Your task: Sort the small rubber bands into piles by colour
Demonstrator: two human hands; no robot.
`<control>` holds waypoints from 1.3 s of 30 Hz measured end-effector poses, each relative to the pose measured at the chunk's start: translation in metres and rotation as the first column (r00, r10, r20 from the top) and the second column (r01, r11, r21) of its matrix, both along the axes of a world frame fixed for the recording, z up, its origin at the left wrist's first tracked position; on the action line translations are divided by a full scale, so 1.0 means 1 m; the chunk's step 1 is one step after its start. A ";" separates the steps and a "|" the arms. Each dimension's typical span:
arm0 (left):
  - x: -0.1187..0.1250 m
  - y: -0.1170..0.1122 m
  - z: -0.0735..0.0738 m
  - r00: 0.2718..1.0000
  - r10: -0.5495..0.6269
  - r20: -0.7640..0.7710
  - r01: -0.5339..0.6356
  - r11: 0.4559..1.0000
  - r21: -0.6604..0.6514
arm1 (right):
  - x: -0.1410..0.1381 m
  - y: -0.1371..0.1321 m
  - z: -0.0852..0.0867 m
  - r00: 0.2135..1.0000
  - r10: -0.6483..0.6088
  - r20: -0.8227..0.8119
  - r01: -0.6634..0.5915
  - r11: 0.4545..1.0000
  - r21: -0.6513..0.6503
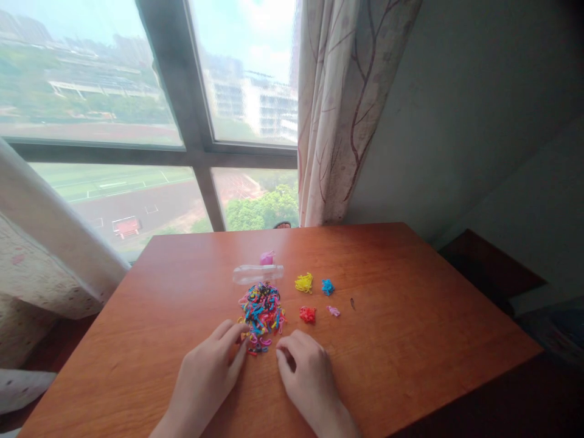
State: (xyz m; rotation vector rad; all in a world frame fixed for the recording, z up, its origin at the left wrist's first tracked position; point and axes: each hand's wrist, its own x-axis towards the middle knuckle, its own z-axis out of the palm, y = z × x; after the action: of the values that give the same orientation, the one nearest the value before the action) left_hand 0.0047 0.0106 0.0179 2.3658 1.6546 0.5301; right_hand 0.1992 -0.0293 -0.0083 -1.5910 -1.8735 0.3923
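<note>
A mixed pile of small colourful rubber bands point(262, 310) lies on the wooden table in front of me. My left hand point(207, 362) is at the pile's lower left edge, its thumb and index finger nearly together among the bands. Whether a band is between those fingertips is too small to tell. Just right of the pile's lower end, my right hand point(306, 368) rests with fingers curled and thumb close to the index fingertip; anything in that pinch is hidden. To the right lie sorted heaps: yellow bands point(303, 282), blue bands point(327, 287), red bands point(308, 314) and pink bands point(333, 311).
One dark band point(352, 303) lies alone at the right. Behind the pile are a clear plastic bag or tube point(258, 274) and a small pink item point(267, 258). The table point(410, 340) stands against a window, with a patterned curtain point(337, 109) beside it.
</note>
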 end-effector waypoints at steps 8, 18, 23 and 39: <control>0.004 0.009 0.007 0.981 -0.046 -0.186 0.032 0.996 -0.079 | 0.000 -0.001 0.003 1.000 0.000 0.010 0.000 1.000 -0.022; 0.006 0.010 0.009 0.969 -0.081 -0.234 0.052 0.990 -0.129 | 0.000 0.000 0.003 1.000 -0.003 0.006 0.003 1.000 -0.010; 0.009 0.010 0.009 0.974 -0.065 -0.216 0.040 0.992 -0.120 | 0.000 0.000 0.004 1.000 -0.004 0.000 0.004 1.000 -0.008; 0.007 0.006 0.005 0.993 -0.059 -0.098 0.053 0.996 -0.065 | 0.000 0.000 0.003 1.000 -0.006 0.009 0.005 1.000 0.022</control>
State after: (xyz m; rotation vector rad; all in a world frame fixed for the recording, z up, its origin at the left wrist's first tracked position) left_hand 0.0118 0.0168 0.0229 2.4217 1.6148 0.3494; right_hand 0.1992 -0.0289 -0.0056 -1.5853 -1.8733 0.3614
